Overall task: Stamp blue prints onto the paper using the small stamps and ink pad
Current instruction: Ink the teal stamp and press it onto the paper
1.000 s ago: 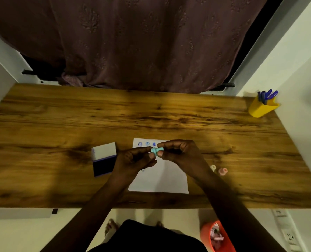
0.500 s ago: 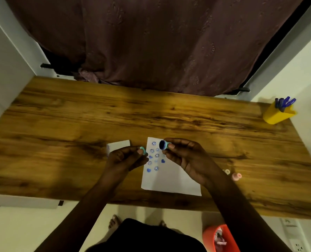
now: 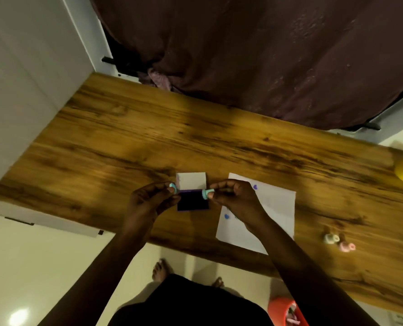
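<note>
Right hand (image 3: 233, 201) pinches a light, rigid teal stamp (image 3: 205, 193) by its sides, just above the ink pad (image 3: 192, 200); left hand (image 3: 148, 201) grips what looks like its cap (image 3: 173, 187).

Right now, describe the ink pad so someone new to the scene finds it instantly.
Start at the wooden table and find the white paper near its front edge. Just left of the paper, between the left hand and right hand, lies the ink pad. It is the only dark square there, with a white lid flipped open behind it.
</note>
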The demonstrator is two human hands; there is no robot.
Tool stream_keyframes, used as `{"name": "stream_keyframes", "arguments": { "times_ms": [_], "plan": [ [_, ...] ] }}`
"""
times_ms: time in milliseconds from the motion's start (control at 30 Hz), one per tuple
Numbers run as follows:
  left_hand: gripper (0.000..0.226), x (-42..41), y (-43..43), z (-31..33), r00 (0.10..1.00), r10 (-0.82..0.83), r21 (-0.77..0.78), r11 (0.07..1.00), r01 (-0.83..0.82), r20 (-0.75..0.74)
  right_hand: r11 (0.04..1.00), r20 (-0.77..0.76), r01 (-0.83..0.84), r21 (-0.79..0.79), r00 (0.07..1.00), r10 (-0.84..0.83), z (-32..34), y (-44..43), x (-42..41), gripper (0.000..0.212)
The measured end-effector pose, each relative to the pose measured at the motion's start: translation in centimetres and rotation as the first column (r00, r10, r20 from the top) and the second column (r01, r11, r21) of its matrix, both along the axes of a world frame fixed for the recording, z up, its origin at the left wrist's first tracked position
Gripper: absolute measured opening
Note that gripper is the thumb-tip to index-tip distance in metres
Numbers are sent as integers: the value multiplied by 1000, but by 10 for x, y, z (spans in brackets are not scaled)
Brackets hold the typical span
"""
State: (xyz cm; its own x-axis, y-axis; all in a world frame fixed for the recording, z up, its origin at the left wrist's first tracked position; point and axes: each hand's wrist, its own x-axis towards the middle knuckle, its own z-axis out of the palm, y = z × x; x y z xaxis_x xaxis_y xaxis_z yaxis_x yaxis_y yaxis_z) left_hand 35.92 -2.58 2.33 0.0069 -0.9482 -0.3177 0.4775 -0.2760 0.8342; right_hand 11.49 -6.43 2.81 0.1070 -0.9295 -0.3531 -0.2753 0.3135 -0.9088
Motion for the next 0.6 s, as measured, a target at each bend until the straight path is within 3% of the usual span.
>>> {"name": "stream_keyframes", "arguments": {
  "times_ms": [167, 333, 600],
  "plan": [
    [24, 19, 2, -3, 1000, 29, 10, 1000, -29, 0, 980, -344, -142, -138, 935, 87, -19, -12, 27, 26],
    [32, 29, -3, -7, 998, 60, 44, 997, -59, -7, 921, -645, -350, -174, 747, 161, -29, -12, 41, 29],
    [28, 29, -10, -12, 1000, -11, 37, 999, 11, -5, 903, -751, -416, -107, 629, 200, -26, -10, 54, 32]
  ]
}}
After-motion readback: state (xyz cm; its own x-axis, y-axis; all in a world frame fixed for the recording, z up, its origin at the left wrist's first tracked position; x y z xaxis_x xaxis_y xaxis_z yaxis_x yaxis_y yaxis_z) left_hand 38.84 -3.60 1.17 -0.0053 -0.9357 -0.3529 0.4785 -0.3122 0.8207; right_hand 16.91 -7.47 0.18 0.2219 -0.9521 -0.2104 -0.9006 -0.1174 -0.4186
